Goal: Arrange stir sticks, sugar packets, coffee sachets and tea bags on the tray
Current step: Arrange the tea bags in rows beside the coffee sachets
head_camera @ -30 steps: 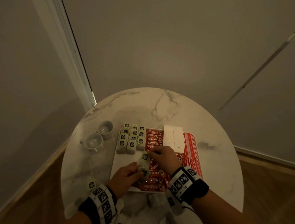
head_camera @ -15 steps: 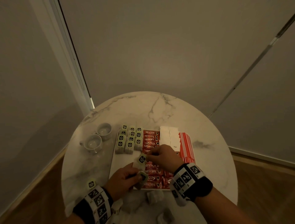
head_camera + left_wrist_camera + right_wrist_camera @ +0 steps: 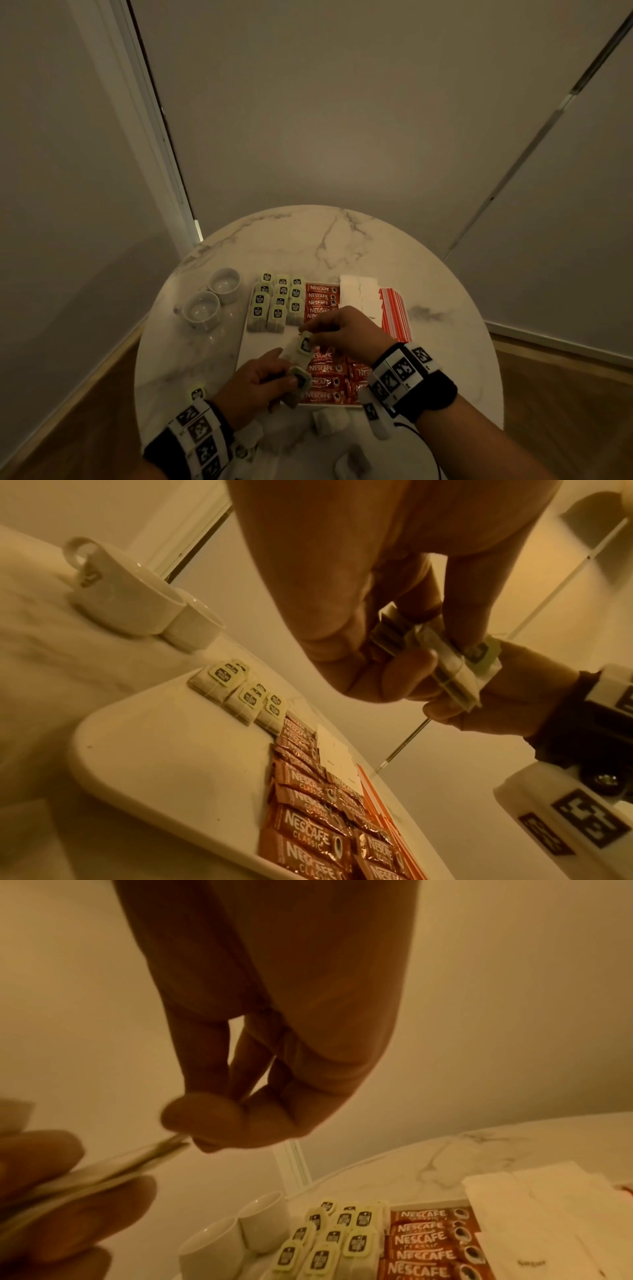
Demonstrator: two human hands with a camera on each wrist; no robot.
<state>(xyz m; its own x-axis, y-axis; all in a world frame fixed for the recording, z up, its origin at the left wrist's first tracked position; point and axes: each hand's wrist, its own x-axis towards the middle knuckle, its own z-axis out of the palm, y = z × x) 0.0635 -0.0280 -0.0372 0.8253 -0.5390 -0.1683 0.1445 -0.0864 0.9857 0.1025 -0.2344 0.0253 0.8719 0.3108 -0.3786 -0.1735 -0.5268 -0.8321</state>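
Since the earlier frames the two hands have been lifting slightly off the near part of the tray and the camera has been tipping up, so the table is now sitting lower in the head view; the arrangement on the tray is unchanged. The left hand is curling round a small stack of tea bags, and the right hand is pinching the top edge of one bag and seemingly drawing it off that stack. That suggests the tea-bag block at the far left of the tray is being extended toward the near side, where bare tray is showing. Right of that block are lying the coffee sachets, then white sugar packets, then red-striped stir sticks at the right edge. Loose tea bags are waiting on the table near the person, one by the left wrist and another just off the tray's near edge, so the task is looking well along but unfinished. Two white cups are standing left of the tray, touching each other. The round marble table is standing in a dim corner with plain walls and wood flooring.
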